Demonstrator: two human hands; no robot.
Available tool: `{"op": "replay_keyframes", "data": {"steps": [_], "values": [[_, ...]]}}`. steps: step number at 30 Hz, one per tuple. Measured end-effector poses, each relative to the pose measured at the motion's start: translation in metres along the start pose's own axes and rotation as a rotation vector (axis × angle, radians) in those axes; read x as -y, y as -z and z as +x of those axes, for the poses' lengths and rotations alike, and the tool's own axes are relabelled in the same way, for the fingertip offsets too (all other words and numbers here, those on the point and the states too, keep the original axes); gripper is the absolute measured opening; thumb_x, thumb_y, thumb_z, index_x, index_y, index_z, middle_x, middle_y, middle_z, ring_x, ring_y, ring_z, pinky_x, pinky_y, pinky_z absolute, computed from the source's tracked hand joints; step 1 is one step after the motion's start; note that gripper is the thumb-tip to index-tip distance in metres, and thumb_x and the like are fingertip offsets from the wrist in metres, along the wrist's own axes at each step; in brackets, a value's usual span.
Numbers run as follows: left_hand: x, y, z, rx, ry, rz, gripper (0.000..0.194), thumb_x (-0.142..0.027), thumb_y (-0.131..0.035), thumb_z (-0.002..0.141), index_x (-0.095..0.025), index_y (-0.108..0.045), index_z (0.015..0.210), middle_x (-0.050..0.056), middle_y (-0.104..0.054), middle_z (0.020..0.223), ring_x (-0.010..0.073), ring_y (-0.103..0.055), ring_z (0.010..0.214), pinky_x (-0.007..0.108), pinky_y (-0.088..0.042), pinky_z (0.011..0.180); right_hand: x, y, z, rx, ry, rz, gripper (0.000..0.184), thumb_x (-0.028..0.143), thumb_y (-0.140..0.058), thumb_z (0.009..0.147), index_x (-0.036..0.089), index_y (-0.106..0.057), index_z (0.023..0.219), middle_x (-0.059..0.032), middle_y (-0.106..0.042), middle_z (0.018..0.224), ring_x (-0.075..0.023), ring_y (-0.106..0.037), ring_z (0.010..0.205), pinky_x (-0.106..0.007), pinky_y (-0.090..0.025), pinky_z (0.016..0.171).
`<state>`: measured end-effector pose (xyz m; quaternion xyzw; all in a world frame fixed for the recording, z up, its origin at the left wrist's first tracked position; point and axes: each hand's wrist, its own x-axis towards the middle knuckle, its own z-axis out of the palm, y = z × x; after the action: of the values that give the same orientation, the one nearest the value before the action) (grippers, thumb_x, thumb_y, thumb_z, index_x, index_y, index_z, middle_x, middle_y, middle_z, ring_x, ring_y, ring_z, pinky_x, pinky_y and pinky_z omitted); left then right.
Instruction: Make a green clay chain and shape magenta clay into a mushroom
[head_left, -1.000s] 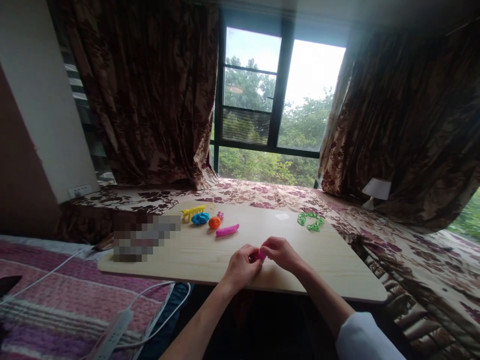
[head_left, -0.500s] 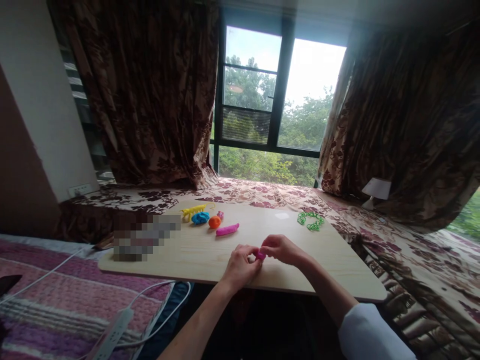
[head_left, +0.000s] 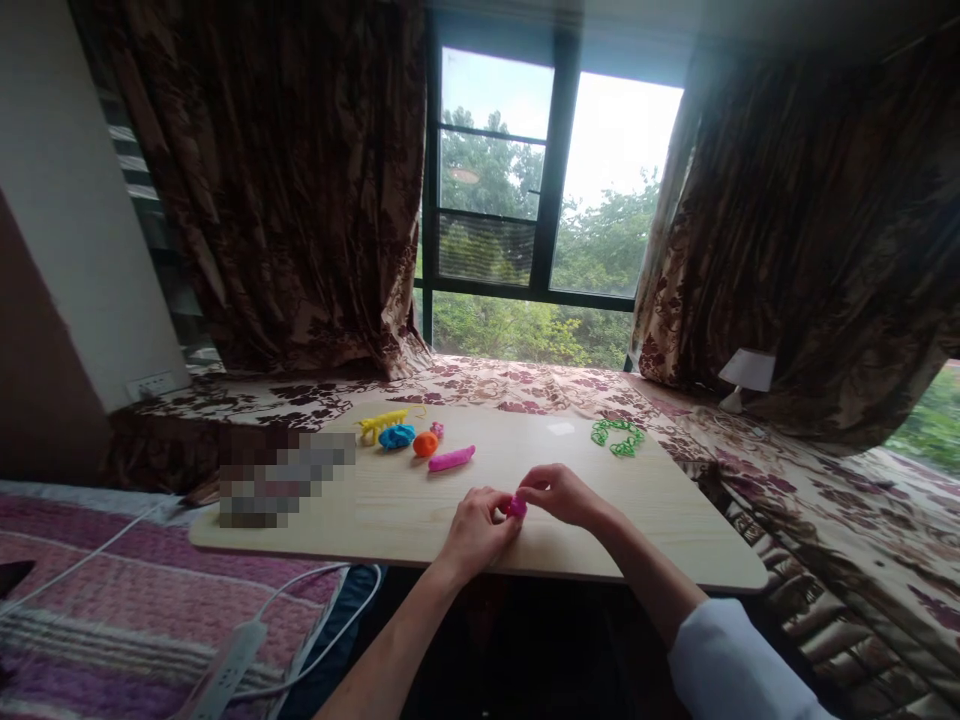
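Observation:
Near the front edge of the pale wooden board (head_left: 360,520), both my hands meet at a small pink piece of modelling clay (head_left: 517,507). My left hand (head_left: 476,530) pinches it from the left between thumb and fingers. From the right, my right hand (head_left: 559,493) has its bent fingertips closed on the upper part of the same piece. A pink clay roll (head_left: 451,459) lies just beyond them. Left of the roll are an orange lump (head_left: 425,444), a small pink flower-like piece (head_left: 437,429), a blue lump (head_left: 396,437) and a yellow many-legged figure (head_left: 384,425).
A green openwork ring (head_left: 617,437) lies at the board's far right, near a whitish patch (head_left: 559,428). A blurred-out object (head_left: 289,480) covers the left end. A small lamp (head_left: 748,372) stands right on the floral cloth; a power strip (head_left: 225,665) lies at lower left.
The pink piece between my fingertips shows more of its rounded side. My hands stay together around it with small finger movements, and the whole view has shifted slightly.

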<state>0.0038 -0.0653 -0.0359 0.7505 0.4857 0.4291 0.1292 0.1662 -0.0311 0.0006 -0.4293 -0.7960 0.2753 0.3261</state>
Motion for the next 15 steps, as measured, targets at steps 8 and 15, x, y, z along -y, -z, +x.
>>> {"op": "replay_keyframes", "data": {"steps": [8,15], "values": [[0.0000,-0.0022,-0.0001,0.024,-0.012,0.054,0.019,-0.036,-0.054,0.074,-0.023,-0.065,0.081,0.001,-0.060,0.071,0.0184,-0.052,0.080,0.028,-0.039,0.073,-0.0092,-0.0022,0.0012,-0.002,0.010,0.005,0.012,0.022,-0.058,0.071,0.015,-0.067,0.074,-0.0007,-0.063,0.066,-0.0116,-0.055,0.062,-0.021,-0.042,0.056],[-0.0044,-0.0006,-0.0016,0.037,0.028,-0.018,0.024,-0.036,-0.051,0.076,-0.023,-0.064,0.093,0.003,-0.063,0.083,0.0196,-0.054,0.088,0.031,-0.040,0.078,-0.0042,0.0038,-0.0046,0.041,0.039,0.073,0.026,0.030,-0.065,0.068,0.018,-0.067,0.090,-0.0030,-0.067,0.081,-0.0143,-0.059,0.070,-0.024,-0.046,0.061]]}}
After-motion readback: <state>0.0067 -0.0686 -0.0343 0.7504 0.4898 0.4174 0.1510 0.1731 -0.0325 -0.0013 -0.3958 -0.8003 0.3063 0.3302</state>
